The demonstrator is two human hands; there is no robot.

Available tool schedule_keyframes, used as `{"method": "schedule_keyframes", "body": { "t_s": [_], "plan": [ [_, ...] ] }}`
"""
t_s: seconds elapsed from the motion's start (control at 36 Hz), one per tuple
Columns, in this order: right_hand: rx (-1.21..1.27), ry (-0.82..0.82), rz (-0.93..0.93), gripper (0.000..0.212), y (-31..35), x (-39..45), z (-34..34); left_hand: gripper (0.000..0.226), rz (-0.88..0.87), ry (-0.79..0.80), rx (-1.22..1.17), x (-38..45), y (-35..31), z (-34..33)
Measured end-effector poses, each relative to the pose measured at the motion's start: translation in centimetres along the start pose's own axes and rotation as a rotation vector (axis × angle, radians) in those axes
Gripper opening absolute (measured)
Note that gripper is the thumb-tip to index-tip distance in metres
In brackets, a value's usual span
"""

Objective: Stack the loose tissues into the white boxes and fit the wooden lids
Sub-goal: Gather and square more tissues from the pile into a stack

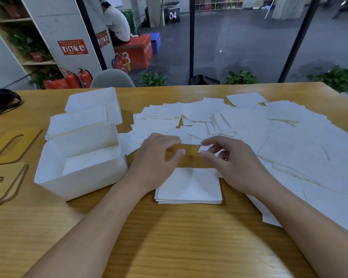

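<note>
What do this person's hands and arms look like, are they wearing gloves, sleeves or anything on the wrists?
Both are bare. The left hand and right hand wear no gloves, and no rings show. The forearms are uncovered to the bottom of the picture: no sleeves, watch or wristband in view.

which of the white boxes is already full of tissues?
The far white box, behind the near one: tissues fill it and stand above its rim. The near white box, beside the left hand, shows mostly bare inner walls, with at most a low layer inside.

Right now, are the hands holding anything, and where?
Right hand pinches a loose tissue at its near corner. Left hand holds nothing.
</note>
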State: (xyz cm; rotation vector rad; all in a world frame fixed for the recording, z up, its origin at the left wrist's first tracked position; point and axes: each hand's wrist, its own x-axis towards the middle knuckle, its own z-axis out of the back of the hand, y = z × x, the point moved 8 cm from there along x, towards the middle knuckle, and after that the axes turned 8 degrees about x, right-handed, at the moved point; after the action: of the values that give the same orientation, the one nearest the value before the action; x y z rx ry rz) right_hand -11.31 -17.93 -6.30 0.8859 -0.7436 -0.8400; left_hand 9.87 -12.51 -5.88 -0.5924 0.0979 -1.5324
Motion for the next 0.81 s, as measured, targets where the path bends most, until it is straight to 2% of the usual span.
{"method": "schedule_keyframes", "body": {
  "t_s": [0.11,0.17,0.36,0.42,0.5,0.58,0.72,0.81],
  "plan": [
    [0.294,-0.024,-0.114,0.055,-0.5,0.2,0.4,0.035,-0.201,0.018,-0.124,-1.2,-3.6,-0.5],
    [0.364,-0.022,-0.179,0.058,-1.0,0.0,0.5,0.03,-0.266,0.058,-0.171,-1.7,-4.9,-1.3],
    [0.258,-0.067,-0.178,0.021,-1.5,-0.1,1.3,0.032,-0.362,0.198,-0.254,-2.5,-6.1,-3.0],
    [0.233,-0.08,-0.17,0.022,-1.4,-0.1,1.4,0.026,-0.335,0.16,-0.309,-2.3,-5.8,-2.5],
    [0.176,-0.086,-0.108,0.024,-0.8,0.0,1.7,0.016,-0.243,-0.026,-0.322,-1.6,-4.6,-0.7],
    [0.222,-0.063,-0.036,0.027,-0.1,0.1,1.7,0.023,-0.11,-0.145,-0.267,-0.7,-2.5,0.6],
    [0.301,0.034,0.06,0.032,1.2,0.0,1.0,0.057,0.042,-0.018,-0.245,0.0,0.2,-0.1],
    [0.303,0.051,0.076,0.033,1.4,-0.1,0.9,0.051,0.103,0.005,-0.344,0.3,0.9,-0.3]
  ]
}}
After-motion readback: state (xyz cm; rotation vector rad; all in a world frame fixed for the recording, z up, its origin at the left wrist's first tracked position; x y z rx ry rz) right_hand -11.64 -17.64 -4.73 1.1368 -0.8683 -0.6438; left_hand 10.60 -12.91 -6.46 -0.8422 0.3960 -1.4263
